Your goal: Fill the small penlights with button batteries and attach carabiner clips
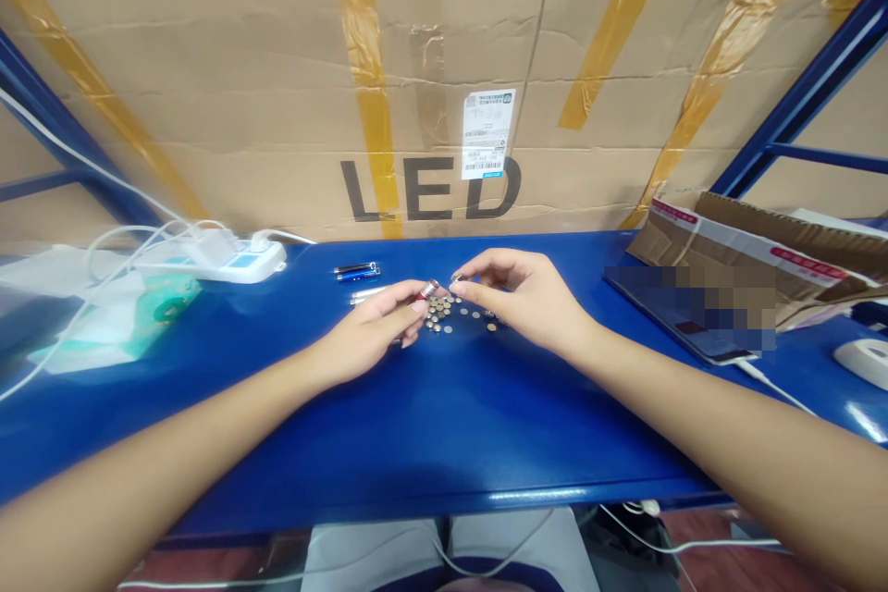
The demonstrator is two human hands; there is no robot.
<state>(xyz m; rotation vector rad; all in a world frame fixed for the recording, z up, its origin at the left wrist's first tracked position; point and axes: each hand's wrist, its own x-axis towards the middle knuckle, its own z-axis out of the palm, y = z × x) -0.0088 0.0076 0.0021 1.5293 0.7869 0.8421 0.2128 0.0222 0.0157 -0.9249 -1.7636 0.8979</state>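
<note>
My left hand (378, 326) is closed around a slim red metal tube (428, 289), its silvery end pointing up and right. My right hand (517, 291) pinches a small silvery piece (456, 278) between thumb and fingertips, close to that end but apart from it. Below and between both hands lie several small round button cells (444, 305), in a loose cluster on the blue table (444, 416). More of them are partly covered by my right hand. Behind my left hand rest a blue pen-like tube (357, 276), a black one (355, 267) and silvery ones (364, 293).
A white power strip (260, 261) with cables and a green-white tissue pack (149, 319) sit at the left. At the right are a phone or tablet (666, 319) on a cable, an opened cardboard box (735, 245) and a white mouse (864, 361). A large carton (277, 111) stands behind.
</note>
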